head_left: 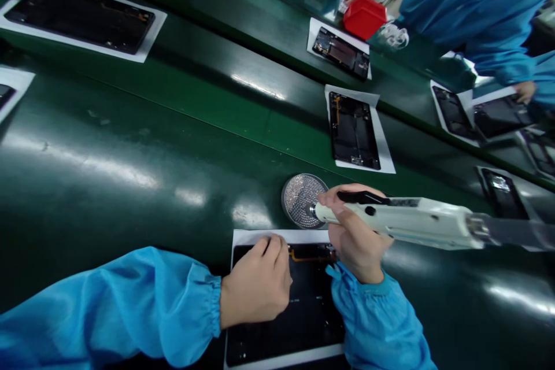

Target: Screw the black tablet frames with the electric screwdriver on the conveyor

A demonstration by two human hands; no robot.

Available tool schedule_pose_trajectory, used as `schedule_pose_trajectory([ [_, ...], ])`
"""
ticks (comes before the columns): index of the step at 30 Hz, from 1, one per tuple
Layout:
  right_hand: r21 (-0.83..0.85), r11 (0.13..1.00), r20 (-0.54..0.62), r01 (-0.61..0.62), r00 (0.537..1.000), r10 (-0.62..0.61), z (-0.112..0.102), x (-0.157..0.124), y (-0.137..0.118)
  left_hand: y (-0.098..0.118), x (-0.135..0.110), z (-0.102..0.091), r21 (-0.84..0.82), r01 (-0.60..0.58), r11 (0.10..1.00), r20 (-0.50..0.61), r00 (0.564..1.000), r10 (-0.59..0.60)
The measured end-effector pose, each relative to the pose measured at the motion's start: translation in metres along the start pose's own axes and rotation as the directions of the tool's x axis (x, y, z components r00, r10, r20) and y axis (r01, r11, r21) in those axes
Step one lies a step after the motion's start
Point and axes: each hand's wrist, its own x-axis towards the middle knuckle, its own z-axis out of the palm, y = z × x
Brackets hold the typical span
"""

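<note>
My right hand [358, 237] is wrapped round a pale electric screwdriver [416, 222] with a black lever. The driver's tip points into a round dish of small screws [297, 199] and reaches over its screws. Below the dish lies an opened black tablet [303, 318] on a white sheet [251, 237], with an orange ribbon cable near its top edge. Over the upper left part of that tablet rests my left hand [260, 283], its fingers curled together. Whatever those fingers may hold is hidden.
More opened tablets on white sheets lie along the green bench [173, 127], including one tablet [353, 130] beyond the dish and a large tablet [82, 14] at far left. Across the bench, people in blue sleeves [468, 17] work near a red bin [365, 17].
</note>
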Motion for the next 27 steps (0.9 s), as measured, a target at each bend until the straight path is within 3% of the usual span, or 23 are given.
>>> schedule_pose_trajectory([
  [3,0.04,0.997,0.002,0.068,0.998,-0.068,-0.003,-0.007,-0.02,0.001,-0.001,0.003,0.039,0.009,0.999,-0.037,0.999,-0.008],
  [6,0.055,0.996,0.098,0.067,0.993,-0.072,-0.007,-0.023,-0.035,0.003,-0.003,0.003,0.066,0.02,0.998,-0.041,0.999,-0.017],
  [11,-0.01,1.0,0.301,-0.027,0.953,0.029,-0.014,-0.054,-0.025,0.004,-0.003,0.0,0.055,0.009,0.998,-0.014,1.0,-0.009],
  [16,-0.057,0.998,0.287,-0.027,0.957,0.042,-0.014,-0.061,-0.009,0.005,-0.003,0.002,0.059,0.016,0.998,-0.025,1.0,-0.014],
  [27,-0.07,0.996,0.296,-0.063,0.952,0.081,-0.013,-0.06,-0.006,0.005,-0.003,0.001,0.069,0.021,0.997,-0.008,1.0,-0.02],
])
